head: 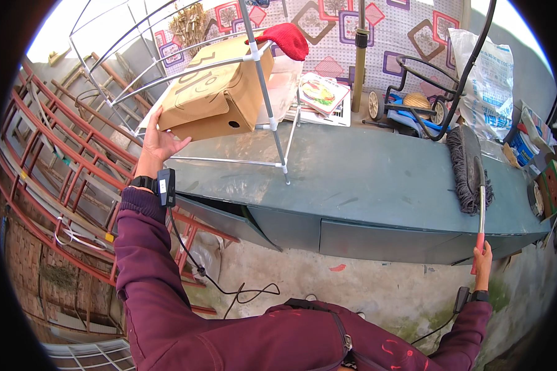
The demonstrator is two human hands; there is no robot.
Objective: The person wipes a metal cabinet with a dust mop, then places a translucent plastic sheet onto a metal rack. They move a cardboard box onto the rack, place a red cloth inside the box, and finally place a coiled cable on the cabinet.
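Note:
My left hand (160, 143) grips the near left corner of a cardboard box (213, 88), fingers along its side and thumb at its lower edge. The box lies tilted within a grey tube rack (265, 88) with white joints. A red knitted cloth item (285, 39) hangs over the rack's upper corner. In my right hand (482, 262) is the red handle of a duster (464, 169). Its grey fringed head rests on the right part of the dark green cabinet top (366, 162).
Magazines (322, 95) and a folded wheeled cart (411, 104) sit at the back, left of a white plastic sack (485, 88). One cabinet door (232, 222) stands ajar. Red metal frames (69, 157) lean at left; a black cable (241, 292) hangs from my left wrist to the floor.

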